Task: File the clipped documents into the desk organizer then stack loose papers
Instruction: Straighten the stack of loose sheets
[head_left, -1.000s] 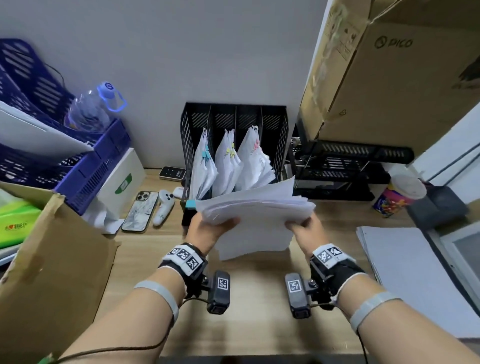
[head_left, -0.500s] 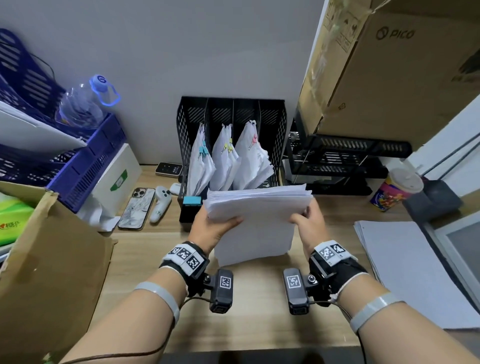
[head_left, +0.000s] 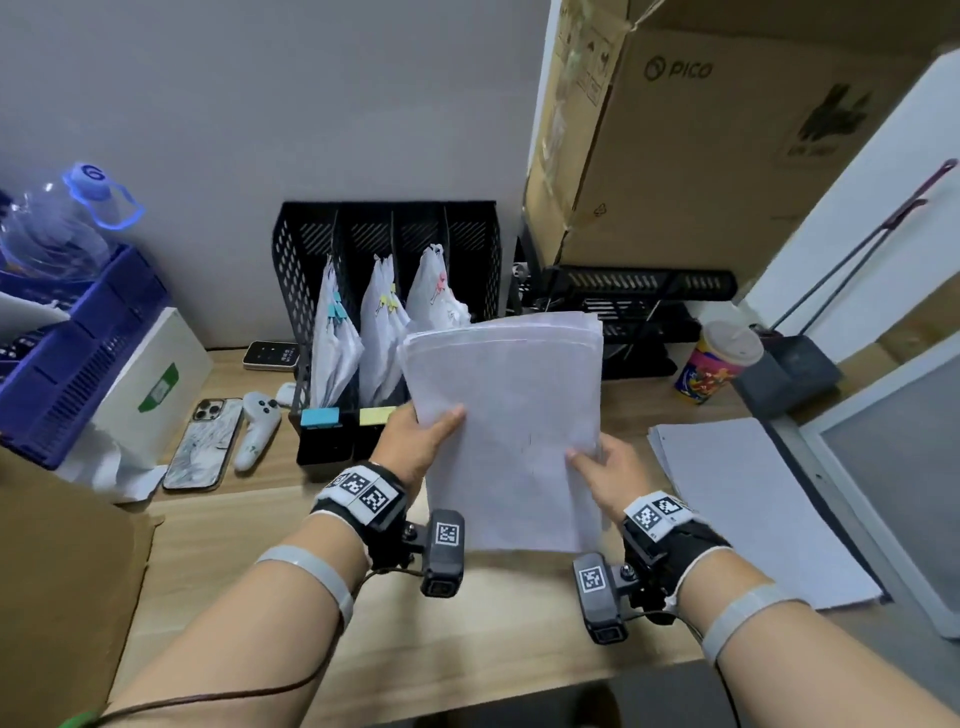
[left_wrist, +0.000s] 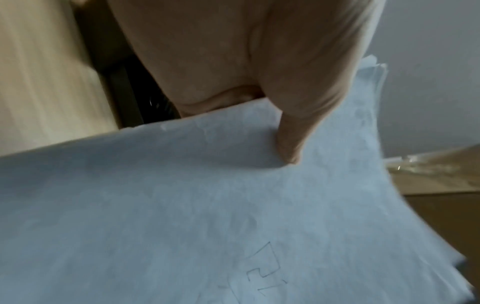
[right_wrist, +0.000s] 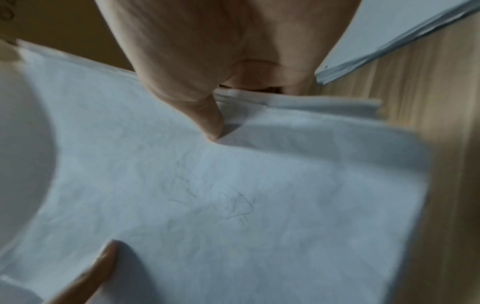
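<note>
Paper stack (head_left: 511, 431): flat and edge-on half a second ago, now tipped up so its top sheet faces the camera, held above the desk (head_left: 270, 561) in front of the organizer (head_left: 387, 291), left hand (head_left: 415, 441) clamped on its left edge, right hand (head_left: 605, 470) on its right edge, thumbs on top. Writing: "PICO" on the carton (head_left: 717, 135); faint pencil marks on the top sheet, unreadable. Surroundings: three clipped bundles (head_left: 384, 332) standing in the organizer's slots, blue and yellow tabs on its front; phone (head_left: 203, 444), controller (head_left: 255, 428), cup (head_left: 719, 361); second paper pile (head_left: 753, 509) flat on the desk at right.
</note>
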